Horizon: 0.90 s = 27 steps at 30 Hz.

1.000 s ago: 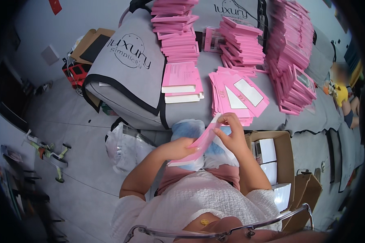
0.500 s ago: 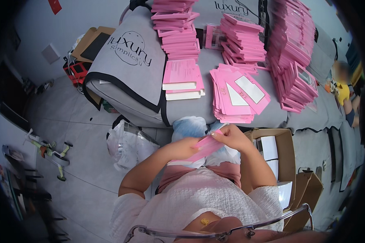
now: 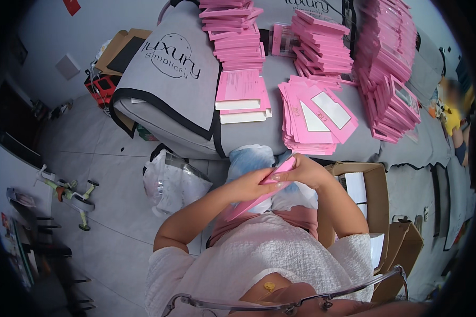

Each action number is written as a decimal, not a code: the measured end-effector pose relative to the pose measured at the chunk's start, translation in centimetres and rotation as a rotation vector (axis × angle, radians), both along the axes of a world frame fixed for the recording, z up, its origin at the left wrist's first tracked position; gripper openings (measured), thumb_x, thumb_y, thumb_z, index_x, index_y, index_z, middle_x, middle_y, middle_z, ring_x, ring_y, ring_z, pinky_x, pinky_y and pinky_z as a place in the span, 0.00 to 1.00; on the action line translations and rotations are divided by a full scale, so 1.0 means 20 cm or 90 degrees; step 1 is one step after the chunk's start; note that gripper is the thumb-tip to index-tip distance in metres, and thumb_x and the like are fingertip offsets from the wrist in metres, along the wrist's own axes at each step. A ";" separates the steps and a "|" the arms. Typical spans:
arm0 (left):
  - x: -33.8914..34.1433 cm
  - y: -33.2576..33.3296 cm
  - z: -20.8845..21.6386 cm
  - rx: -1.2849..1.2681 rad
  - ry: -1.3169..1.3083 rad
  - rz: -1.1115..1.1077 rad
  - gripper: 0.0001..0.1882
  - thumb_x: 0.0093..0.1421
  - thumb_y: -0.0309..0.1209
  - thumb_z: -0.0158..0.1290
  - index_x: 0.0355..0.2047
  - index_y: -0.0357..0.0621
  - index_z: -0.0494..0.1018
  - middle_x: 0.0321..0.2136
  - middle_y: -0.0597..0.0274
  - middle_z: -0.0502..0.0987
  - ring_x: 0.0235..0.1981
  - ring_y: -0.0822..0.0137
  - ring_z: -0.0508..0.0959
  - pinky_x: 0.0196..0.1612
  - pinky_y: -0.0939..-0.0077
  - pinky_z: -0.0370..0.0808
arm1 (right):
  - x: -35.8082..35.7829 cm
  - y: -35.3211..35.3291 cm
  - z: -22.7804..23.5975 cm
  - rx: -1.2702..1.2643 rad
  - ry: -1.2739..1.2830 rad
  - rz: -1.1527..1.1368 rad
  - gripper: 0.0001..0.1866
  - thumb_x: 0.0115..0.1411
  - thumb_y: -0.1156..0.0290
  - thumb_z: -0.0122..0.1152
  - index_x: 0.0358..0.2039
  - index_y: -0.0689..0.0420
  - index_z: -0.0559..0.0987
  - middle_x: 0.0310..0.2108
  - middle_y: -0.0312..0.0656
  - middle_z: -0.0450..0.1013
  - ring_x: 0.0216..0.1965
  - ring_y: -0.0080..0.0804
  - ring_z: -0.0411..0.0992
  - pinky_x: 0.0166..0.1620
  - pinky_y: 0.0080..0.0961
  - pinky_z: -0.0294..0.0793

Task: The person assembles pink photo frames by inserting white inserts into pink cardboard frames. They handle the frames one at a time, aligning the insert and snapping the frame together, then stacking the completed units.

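Observation:
Above my lap, both hands grip a slim pink carton [image 3: 244, 208], which slants from lower left to upper right. My left hand [image 3: 253, 185] closes around its middle, fingers bent over the edge. The upper end is in my right hand [image 3: 308, 171], with the thumb lying along the carton's side. Whether that end is folded shut is hidden by my fingers. In front of me on the grey sofa lie flat pink carton blanks with window cut-outs [image 3: 318, 117]. To their left, a few pink cartons with white end flaps [image 3: 242, 98] lie overlapped.
Tall stacks of pink cartons stand at the left [image 3: 235, 45], middle [image 3: 322, 47] and right [image 3: 388, 47] of the sofa. A cardboard box [image 3: 376, 203] with white packs is by my right arm. A plastic bag [image 3: 174, 182] and a small tricycle [image 3: 71, 195] stand left. Another person [image 3: 450, 120] sits far right.
The pink carton has turned from showing a broad face to a narrower side. My left hand has shifted up along it, and my right hand has re-gripped the upper end.

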State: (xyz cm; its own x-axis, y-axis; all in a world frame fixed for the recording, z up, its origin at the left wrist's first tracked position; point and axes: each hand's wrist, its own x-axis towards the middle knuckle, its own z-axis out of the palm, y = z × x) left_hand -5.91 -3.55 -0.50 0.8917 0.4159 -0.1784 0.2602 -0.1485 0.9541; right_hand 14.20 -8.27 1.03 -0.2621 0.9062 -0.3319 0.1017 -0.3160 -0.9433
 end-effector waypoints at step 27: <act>-0.01 0.11 -0.33 -0.676 -0.815 0.667 0.28 0.66 0.48 0.35 0.60 0.44 0.55 0.59 0.56 0.61 0.61 0.57 0.60 0.63 0.52 0.57 | -0.30 -0.19 -0.30 0.622 -0.492 -0.403 0.52 0.43 0.65 0.73 0.61 0.63 0.50 0.46 0.48 0.72 0.52 0.39 0.66 0.54 0.37 0.59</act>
